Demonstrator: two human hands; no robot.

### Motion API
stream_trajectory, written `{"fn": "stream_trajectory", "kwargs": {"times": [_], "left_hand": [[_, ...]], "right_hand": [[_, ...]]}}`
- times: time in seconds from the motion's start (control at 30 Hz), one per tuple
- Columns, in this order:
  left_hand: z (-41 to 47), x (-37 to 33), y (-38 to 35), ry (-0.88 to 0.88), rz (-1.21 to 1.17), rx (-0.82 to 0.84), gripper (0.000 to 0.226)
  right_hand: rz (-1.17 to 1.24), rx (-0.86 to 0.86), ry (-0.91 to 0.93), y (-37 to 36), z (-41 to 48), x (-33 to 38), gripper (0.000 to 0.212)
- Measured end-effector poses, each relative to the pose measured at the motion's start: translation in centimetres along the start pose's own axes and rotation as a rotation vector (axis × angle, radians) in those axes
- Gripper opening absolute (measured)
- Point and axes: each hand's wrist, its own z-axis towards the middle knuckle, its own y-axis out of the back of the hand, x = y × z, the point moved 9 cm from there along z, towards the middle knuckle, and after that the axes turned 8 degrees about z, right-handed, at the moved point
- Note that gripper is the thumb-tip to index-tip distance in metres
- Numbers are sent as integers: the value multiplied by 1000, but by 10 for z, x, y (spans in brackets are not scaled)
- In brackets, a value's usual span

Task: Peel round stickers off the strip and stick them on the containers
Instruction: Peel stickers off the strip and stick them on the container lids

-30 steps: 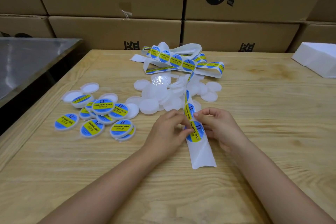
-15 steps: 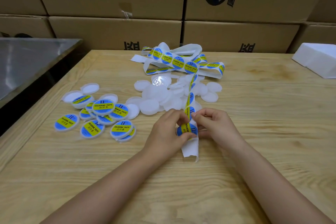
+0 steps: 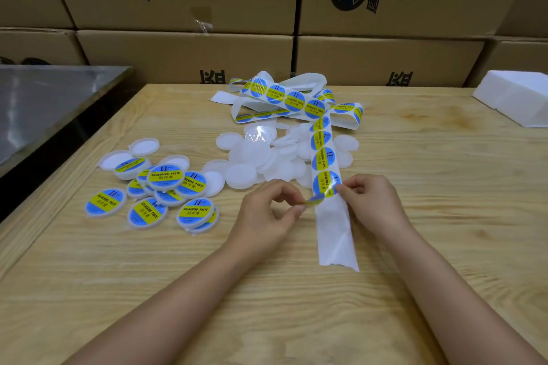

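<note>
A white backing strip with round blue-and-yellow stickers runs from a tangled heap at the back down to my hands. My left hand pinches the lifted edge of the lowest sticker, which is partly peeled and curls leftward. On the sticker's right side, my right hand pinches the strip's edge. Several plain white round containers lie piled behind my hands. Several labelled containers lie in a cluster to the left.
The work happens on a wooden table. Cardboard boxes are stacked along the far edge. A white foam block sits at the back right, and a steel surface stands off to the left.
The strip has been straightened and laid flat toward me. My left hand has peeled the lowest sticker's edge up and pulled it leftward; my right hand shifted right along the strip.
</note>
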Motion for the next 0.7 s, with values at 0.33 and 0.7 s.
{"fn": "stream_trajectory", "kwargs": {"times": [0.33,0.7], "left_hand": [[7,28,11,259,-343,-86,23],[8,16,11,142,-137,-101,21]], "right_hand": [[67,-241,443,13,-27,58,10],[334,52,147,-33,-21,29,15]]}}
